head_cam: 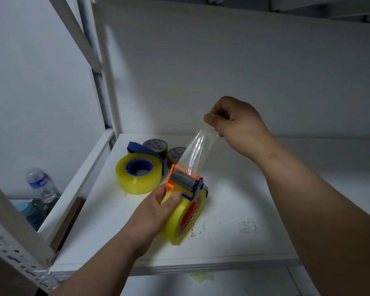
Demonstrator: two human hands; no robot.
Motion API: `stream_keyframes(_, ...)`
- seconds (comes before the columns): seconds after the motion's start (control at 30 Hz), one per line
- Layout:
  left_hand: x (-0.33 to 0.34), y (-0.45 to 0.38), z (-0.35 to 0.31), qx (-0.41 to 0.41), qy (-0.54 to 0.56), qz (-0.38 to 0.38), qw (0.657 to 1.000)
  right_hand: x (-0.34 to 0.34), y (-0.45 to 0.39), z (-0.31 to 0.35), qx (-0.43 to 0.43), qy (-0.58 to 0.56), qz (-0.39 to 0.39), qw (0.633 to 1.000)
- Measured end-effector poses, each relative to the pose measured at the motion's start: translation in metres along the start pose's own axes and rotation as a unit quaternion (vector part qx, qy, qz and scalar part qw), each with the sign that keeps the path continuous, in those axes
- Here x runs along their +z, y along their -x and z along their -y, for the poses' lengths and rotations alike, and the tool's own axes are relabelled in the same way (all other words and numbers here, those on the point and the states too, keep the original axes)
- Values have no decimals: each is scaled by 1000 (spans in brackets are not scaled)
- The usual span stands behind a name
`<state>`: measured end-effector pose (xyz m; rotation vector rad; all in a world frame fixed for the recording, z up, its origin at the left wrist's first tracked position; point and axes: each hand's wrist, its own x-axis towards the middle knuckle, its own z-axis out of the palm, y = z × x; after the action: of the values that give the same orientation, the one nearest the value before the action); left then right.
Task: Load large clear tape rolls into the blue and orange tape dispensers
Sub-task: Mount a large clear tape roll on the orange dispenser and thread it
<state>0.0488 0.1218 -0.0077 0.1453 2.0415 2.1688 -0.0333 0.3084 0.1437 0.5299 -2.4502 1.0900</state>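
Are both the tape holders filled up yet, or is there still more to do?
Nearly. The blue dispenser already has its clear roll on and lies on the shelf. The orange dispenser has a roll too: the left hand holds it while the right hand pulls the tape strip up past the roller. Left: cutting that strip off.

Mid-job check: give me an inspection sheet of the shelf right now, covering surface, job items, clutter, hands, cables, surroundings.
Surface: white shelf, small scraps and marks near the front.
Job's things: orange dispenser loaded with a yellowish roll; clear tape strip pulled up from it. Blue dispenser with its roll lies behind.
Clutter: two brown tape rolls at the back.
Hands: left hand grips the orange dispenser's roll; right hand pinches the strip's end.
Cables: nothing seen.
Surroundings: water bottle below left, white rack post.
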Motion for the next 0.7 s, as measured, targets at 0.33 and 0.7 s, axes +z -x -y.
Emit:
stream_keyframes(0.33,-13,7,7,-49,64,56,995,33,21,-35,93,-67,60,992)
stream_keyframes(0.7,-18,21,16,-63,195,98,974,83,67,-51,179,-231,170,941)
